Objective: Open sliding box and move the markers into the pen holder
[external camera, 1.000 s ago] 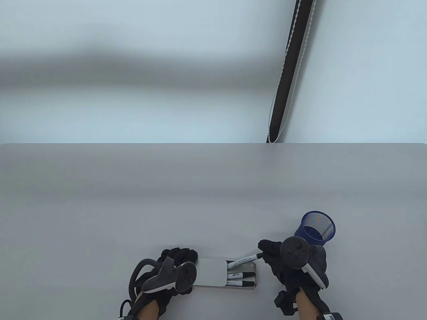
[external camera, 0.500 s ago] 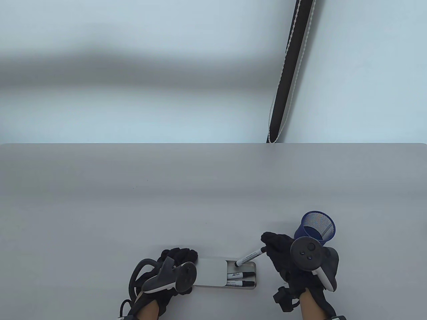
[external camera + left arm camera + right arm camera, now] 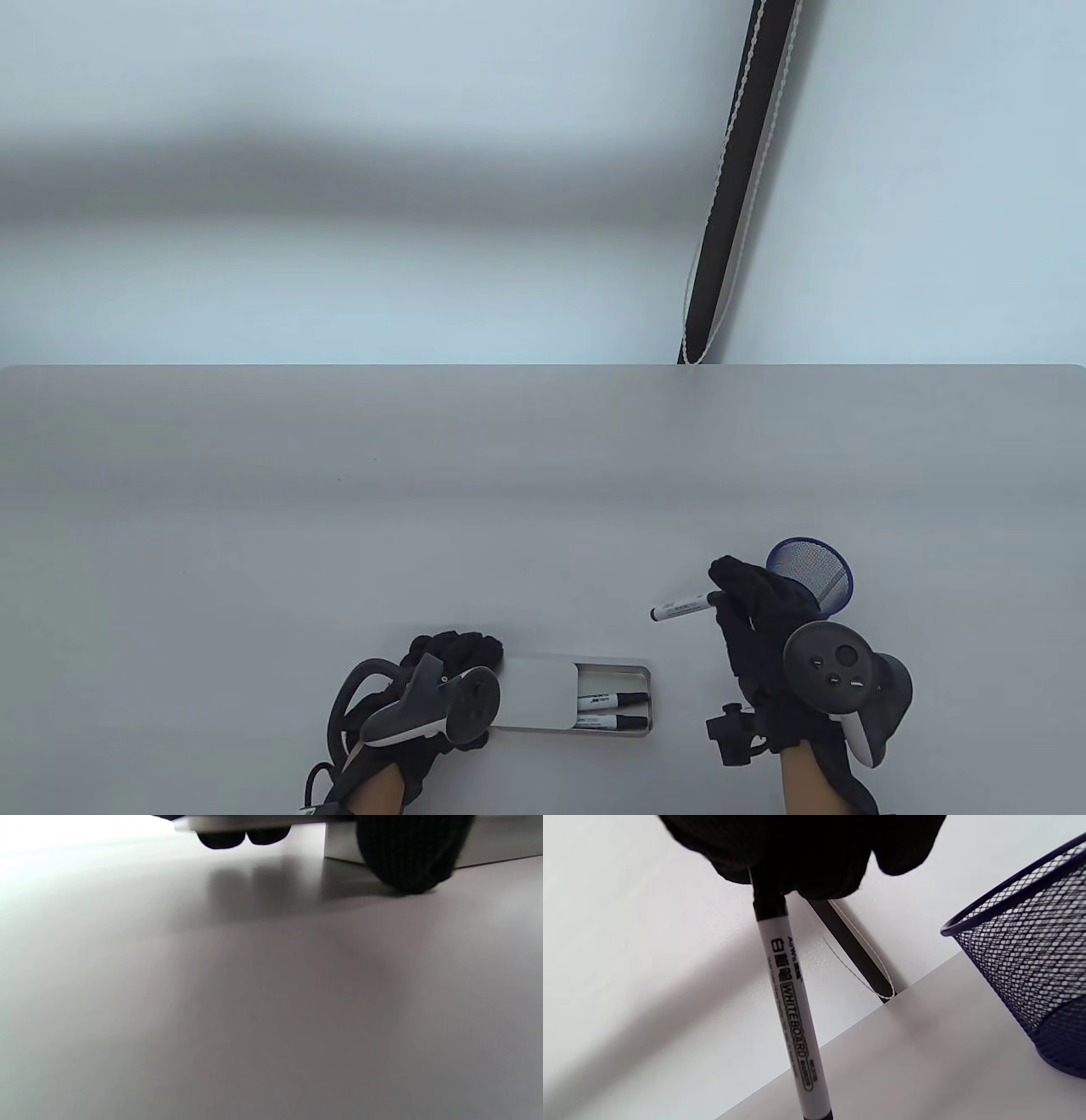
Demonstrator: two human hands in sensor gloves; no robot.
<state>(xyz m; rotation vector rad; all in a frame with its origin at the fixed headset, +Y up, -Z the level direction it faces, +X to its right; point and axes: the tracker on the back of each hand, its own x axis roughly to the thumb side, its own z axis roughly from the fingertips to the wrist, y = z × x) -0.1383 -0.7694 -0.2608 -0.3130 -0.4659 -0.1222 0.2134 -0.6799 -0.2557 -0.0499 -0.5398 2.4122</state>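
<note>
Now right hand [image 3: 759, 624] pinching light, stiff white whiteboard marker [image 3: 681, 606] at black cap, beside blue mesh pen holder [image 3: 814, 573]; slippery barrel likely.

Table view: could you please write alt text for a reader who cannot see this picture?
The right hand holds a whiteboard marker in the air beside a blue mesh pen holder. The left hand rests on the slid-open lid of a metal box, where two more markers lie.
</note>
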